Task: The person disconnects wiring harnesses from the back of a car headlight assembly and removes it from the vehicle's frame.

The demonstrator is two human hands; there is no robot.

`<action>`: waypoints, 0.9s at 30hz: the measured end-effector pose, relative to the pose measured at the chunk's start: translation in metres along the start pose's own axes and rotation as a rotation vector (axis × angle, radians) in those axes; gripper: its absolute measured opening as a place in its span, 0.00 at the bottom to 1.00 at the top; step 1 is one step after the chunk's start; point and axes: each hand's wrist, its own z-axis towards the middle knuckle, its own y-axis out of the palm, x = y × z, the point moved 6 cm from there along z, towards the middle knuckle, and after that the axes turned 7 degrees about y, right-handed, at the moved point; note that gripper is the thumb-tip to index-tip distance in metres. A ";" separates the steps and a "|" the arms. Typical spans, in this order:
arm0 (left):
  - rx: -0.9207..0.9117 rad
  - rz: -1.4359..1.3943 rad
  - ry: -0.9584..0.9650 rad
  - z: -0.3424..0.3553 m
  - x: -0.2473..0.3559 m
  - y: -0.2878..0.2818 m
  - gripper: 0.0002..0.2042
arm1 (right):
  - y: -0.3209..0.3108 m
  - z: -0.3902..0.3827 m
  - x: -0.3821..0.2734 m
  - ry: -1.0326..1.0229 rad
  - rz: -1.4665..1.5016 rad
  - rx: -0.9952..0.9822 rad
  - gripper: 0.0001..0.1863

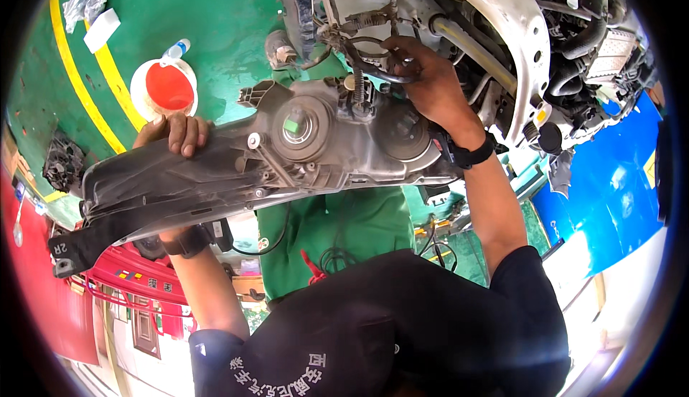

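Note:
A dusty dark headlight assembly (pixel 237 164), its back side with round covers facing up, lies across the space before me. My left hand (pixel 179 136) is closed round its upper edge at the left, fingers over the top. My right hand (pixel 434 85) is closed on a black wiring harness (pixel 369 67) above the headlight's right half. From there the harness runs to a bundle of wires by the car's front. A corrugated cable (pixel 358 88) reaches down to the headlight's back. The right fingertips are partly hidden behind the cable.
The car's opened front end (pixel 531 52), with pipes and hoses, fills the upper right. On the green floor at the left stand a white bucket (pixel 136 88) with red inside, a bottle (pixel 176 50), a white box (pixel 102 31) and crumpled plastic (pixel 85 2). A blue panel (pixel 610 189) is at the right.

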 end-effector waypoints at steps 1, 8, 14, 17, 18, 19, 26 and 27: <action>0.001 -0.006 0.002 -0.002 0.000 0.000 0.19 | 0.000 0.001 -0.001 -0.107 -0.058 0.070 0.24; -0.034 0.019 -0.003 -0.001 0.000 -0.001 0.19 | -0.005 0.002 -0.006 -0.137 -0.039 0.038 0.20; 0.032 -0.115 0.129 -0.006 -0.001 -0.011 0.19 | -0.009 0.003 0.011 -0.036 0.191 -0.096 0.27; 0.088 -0.057 0.087 -0.006 -0.006 -0.014 0.20 | -0.014 -0.001 0.015 -0.033 0.199 -0.119 0.25; 0.083 -0.056 0.077 -0.006 -0.007 -0.015 0.20 | -0.013 -0.003 0.016 -0.032 0.210 -0.143 0.25; 0.104 -0.092 0.090 -0.006 -0.007 -0.015 0.19 | -0.014 -0.002 0.019 -0.049 0.169 -0.145 0.23; 0.084 -0.102 0.057 -0.003 -0.010 -0.027 0.19 | -0.005 -0.003 0.036 -0.065 -0.098 -0.290 0.18; 0.085 -0.096 0.053 -0.004 -0.010 -0.026 0.19 | -0.004 -0.002 0.039 -0.062 -0.091 -0.290 0.18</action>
